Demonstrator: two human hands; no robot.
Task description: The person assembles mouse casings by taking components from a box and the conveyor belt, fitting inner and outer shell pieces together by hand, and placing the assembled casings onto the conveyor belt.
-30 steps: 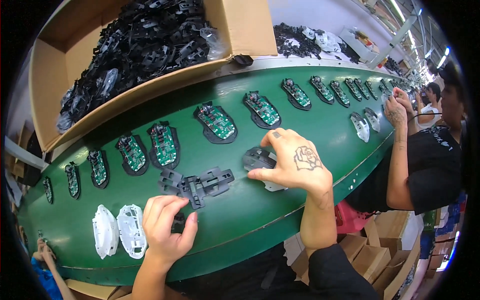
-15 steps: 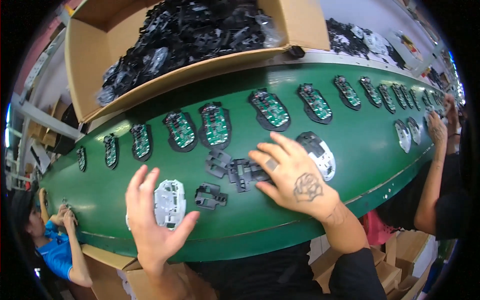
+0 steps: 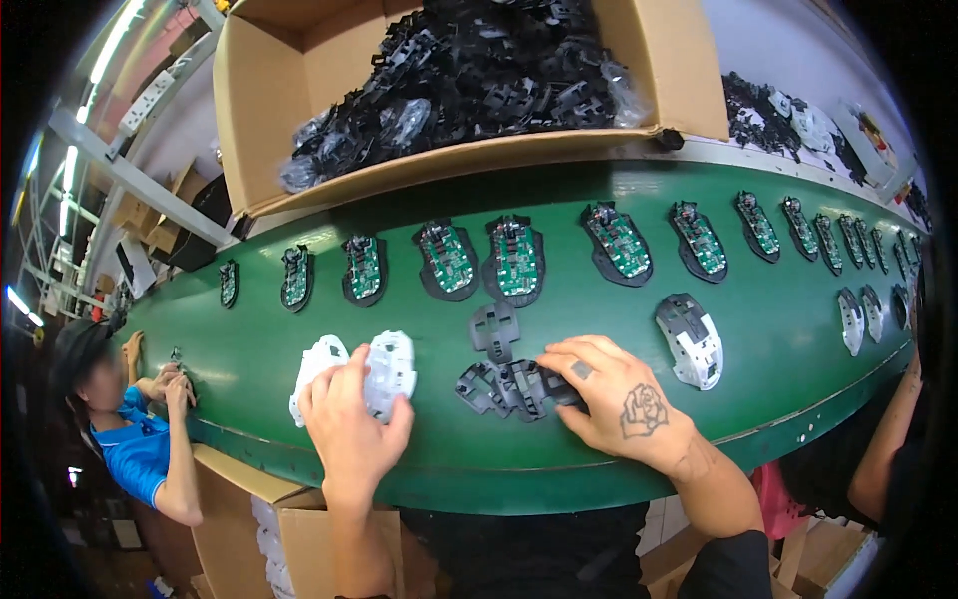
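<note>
My left hand reaches over two white mouse-shaped plastic shells, its thumb apart from the fingers. Its fingertips rest between the left shell and the right shell, and its palm partly hides both. My right hand lies low over the green surface. Its thumb and fingers are around a black plastic part, mostly covered by the hand. Touching that part are several black plastic frames; another black frame lies just beyond them.
A row of green circuit boards on black bases runs along the green table. A black-and-white mouse shell lies at right. Behind stands a cardboard box full of black parts. A person in blue works at left.
My view has shifted left. My left hand has come down onto the white shells. My right hand has closed around a black part, and the black frames are bunched differently.
</note>
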